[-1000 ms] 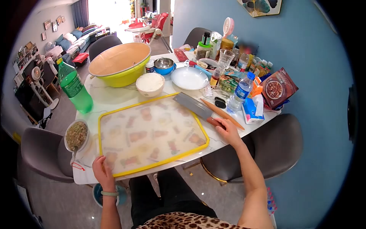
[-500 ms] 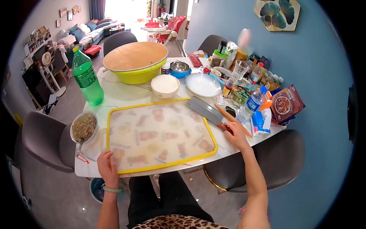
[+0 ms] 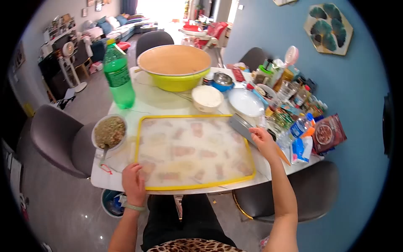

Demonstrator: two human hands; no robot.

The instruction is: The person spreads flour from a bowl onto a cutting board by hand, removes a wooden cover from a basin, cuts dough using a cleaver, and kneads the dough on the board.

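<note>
A translucent white cutting board (image 3: 195, 153) with a yellow rim lies on the white table before me. My left hand (image 3: 133, 180) is at its near left corner, fingers bent over the edge. A cleaver (image 3: 241, 125) rests across the board's far right corner. My right hand (image 3: 265, 143) is over the cleaver's handle end with its fingers curled together; whether they touch the cleaver is hidden. Part of a wooden rolling pin (image 3: 283, 156) shows beside that wrist. Left of the board stands a bowl of brownish filling (image 3: 110, 132) with a spoon in it.
Behind the board are a bowl of white powder (image 3: 207, 99), a white plate (image 3: 246, 103) and a large yellow-green basin (image 3: 176, 81) with a round board on top. A green bottle (image 3: 118, 77) stands at left. Jars, bottles and a tissue pack (image 3: 301, 149) crowd the right side.
My view has swung left, so the table appears further right. My right hand has shifted from the cleaver's handle toward its blade. The cleaver and cutting board keep their places.
</note>
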